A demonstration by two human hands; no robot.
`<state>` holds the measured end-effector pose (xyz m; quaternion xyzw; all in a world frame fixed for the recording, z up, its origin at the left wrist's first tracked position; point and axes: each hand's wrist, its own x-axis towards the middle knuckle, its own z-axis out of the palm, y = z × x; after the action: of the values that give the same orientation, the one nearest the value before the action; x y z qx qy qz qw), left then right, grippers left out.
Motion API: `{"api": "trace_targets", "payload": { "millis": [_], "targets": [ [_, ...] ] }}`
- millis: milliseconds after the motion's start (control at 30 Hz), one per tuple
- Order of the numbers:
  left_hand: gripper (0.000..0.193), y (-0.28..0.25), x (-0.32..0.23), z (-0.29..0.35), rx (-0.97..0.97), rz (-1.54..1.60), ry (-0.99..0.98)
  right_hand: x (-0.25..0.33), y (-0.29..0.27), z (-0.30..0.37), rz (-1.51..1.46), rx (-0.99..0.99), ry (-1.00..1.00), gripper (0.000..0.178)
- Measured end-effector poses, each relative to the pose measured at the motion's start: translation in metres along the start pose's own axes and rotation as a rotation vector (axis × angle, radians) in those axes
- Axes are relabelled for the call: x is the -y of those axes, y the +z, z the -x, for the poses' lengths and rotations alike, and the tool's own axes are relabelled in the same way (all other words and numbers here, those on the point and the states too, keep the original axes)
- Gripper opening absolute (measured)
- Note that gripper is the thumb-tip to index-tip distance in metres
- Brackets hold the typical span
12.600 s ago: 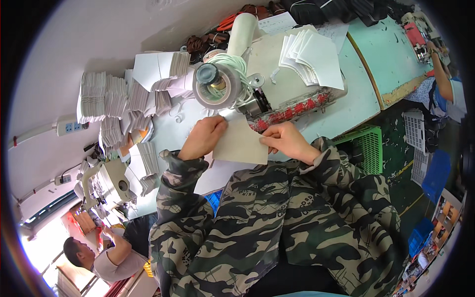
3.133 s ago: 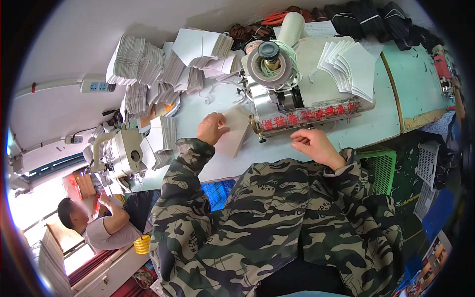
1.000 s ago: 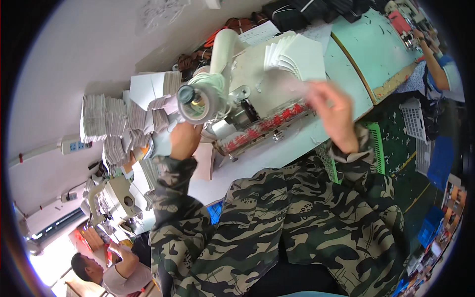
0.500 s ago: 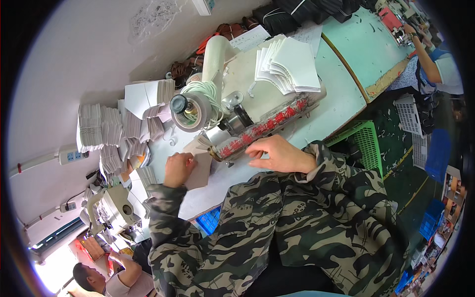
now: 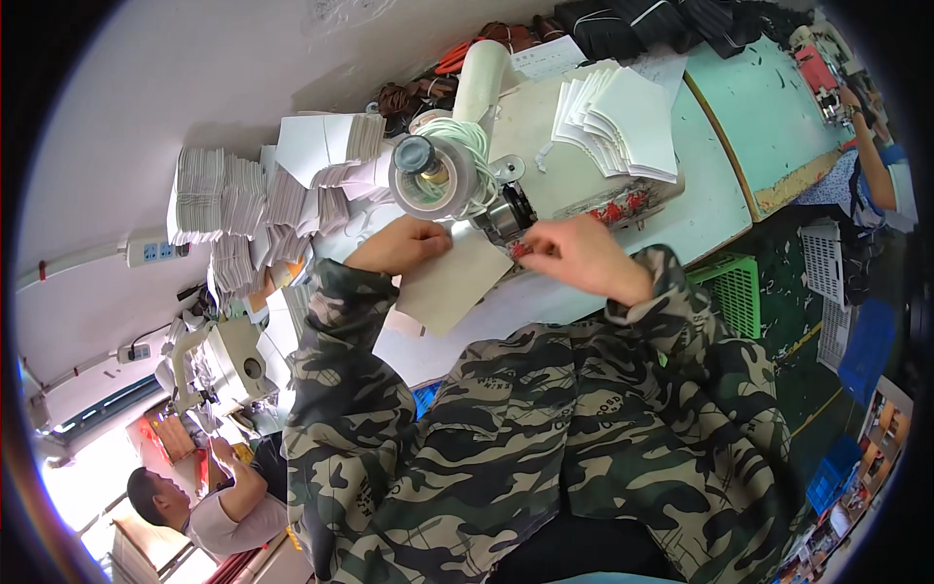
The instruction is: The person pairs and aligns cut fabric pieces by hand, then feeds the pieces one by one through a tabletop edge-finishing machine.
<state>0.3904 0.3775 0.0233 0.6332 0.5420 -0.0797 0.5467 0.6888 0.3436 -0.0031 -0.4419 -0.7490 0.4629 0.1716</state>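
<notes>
A grey-beige piece of card (image 5: 455, 284) lies at a slant in front of a pale bench machine (image 5: 484, 78). My left hand (image 5: 401, 245) grips the card's upper left edge, fingers bent over it. My right hand (image 5: 587, 257) is at the card's right corner, beside the machine's dark round working part (image 5: 504, 216). Its thumb and fingers are pinched together, and I cannot make out what is between them. The machine's worn front edge (image 5: 613, 209) shows red patches, partly covered by that hand. On the machine's bed sits a fanned stack of white cards (image 5: 628, 122).
Tall piles of cut card (image 5: 219, 195) stand at the left by the wall. A round holder with coiled pale cord (image 5: 435, 177) sits on the machine. A green crate (image 5: 732, 292) stands at the right. Co-workers sit at the lower left (image 5: 229, 506) and upper right (image 5: 866, 175).
My left hand has moved right and up, bringing the card against the machine's front. My right hand has shifted right and up to the card's corner. The whole view has shifted slightly.
</notes>
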Motion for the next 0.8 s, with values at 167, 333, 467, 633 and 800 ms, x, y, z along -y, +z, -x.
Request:
{"api": "trace_targets", "payload": {
  "millis": [167, 333, 467, 633, 800],
  "targets": [
    [0.031, 0.013, -0.034, -0.020, -0.259, -0.228, 0.364, 0.001, -0.044, -0.030, 0.216, -0.007, -0.181, 0.046],
    [0.027, 0.030, -0.058, -0.003, -0.256, -0.063, 0.139, -0.003, -0.064, -0.075, 0.334, 0.181, -0.174, 0.040],
    [0.034, 0.049, -0.055, 0.025, -0.085, 0.391, 0.110, 0.002, -0.078, -0.035, -0.176, 0.125, -0.108, 0.024],
    [0.036, 0.065, -0.015, 0.033, 0.042, 0.541, -0.003, -0.014, -0.002, 0.002, -0.261, 0.112, 0.162, 0.019],
    [0.029, 0.040, 0.000, 0.007, -0.286, 0.044, 0.081, -0.003, 0.032, 0.005, -0.516, 0.132, 0.376, 0.022]
  ]
}}
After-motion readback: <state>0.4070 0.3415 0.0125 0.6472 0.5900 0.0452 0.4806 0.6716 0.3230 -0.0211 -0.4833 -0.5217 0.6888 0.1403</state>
